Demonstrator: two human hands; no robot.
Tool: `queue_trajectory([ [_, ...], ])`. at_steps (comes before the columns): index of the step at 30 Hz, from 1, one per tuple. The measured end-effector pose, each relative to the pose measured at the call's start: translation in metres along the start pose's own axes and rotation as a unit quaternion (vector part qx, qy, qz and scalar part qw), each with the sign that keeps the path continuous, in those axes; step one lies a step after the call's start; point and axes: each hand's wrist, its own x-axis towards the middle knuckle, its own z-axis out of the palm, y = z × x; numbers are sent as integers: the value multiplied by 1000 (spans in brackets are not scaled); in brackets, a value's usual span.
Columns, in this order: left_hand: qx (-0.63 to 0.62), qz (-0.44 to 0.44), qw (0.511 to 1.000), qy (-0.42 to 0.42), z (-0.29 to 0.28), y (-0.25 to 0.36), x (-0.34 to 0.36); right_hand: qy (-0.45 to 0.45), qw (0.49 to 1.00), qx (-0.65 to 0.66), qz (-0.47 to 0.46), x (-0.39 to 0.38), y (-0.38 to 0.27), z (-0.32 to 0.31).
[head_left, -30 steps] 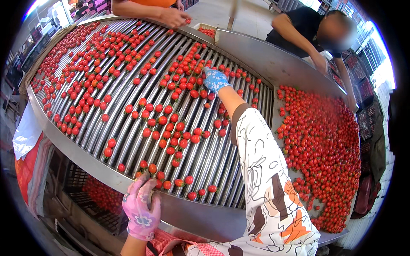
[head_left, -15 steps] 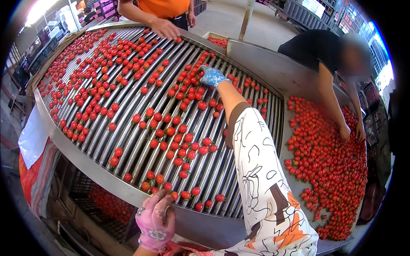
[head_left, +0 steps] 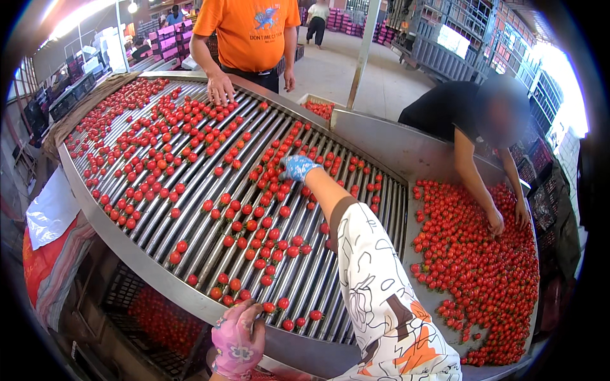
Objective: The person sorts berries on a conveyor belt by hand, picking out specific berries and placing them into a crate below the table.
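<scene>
My left hand (head_left: 238, 336), in a pink floral glove, curls its fingers over the near metal rim (head_left: 149, 267) of a curved roller conveyor scattered with red cherry tomatoes (head_left: 267, 269). My right hand (head_left: 297, 168), in a blue floral glove, reaches to the middle of the rollers among a cluster of tomatoes; its curled fingertips are partly hidden, so what they hold is unclear. A broad metal tray (head_left: 441, 289) at the right bears a dense pile of tomatoes.
A co-worker in orange (head_left: 248, 35) has a hand at the far rollers. Another (head_left: 429, 111) bends over the right tray. A white sack (head_left: 52, 206) and black crate (head_left: 117, 289) sit at lower left; a bin (head_left: 318, 108) and pole (head_left: 359, 76) stand behind.
The view has tilted up, so the conveyor appears lower. The right co-worker's hands have dropped into the tomato pile. My right hand remains among the tomatoes, my left at the rim.
</scene>
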Motion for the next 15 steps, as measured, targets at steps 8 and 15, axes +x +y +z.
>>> queue_trajectory([
  [8, 15, 8, 1000, 21, 23, -8, -13, -74, 993, 60, -63, -121, -16, 22],
  [15, 29, -14, 999, 10, 22, 2, -19, -19, 893, 450, 16, -236, -88, 58],
])
